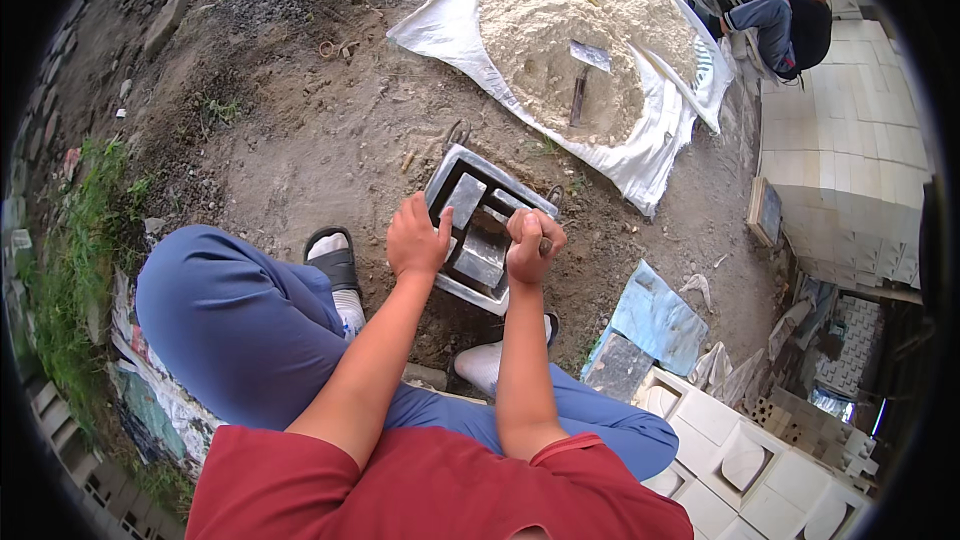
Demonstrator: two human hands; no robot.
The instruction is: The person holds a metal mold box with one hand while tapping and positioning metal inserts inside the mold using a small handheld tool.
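One rectangular metal mold (507, 178) lies on the dirt ground (280, 170) just beyond the person's right foot (478, 367). At its left edge, the left hand (418, 238) has fingers together, thumb apart; over its right side, the right hand (533, 248) curls its fingers around a tool handle (545, 247).

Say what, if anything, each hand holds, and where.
Right hand grips a tool's brown, rounded handle; left hand is at a grey, rectangular metal frame, hold unclear.
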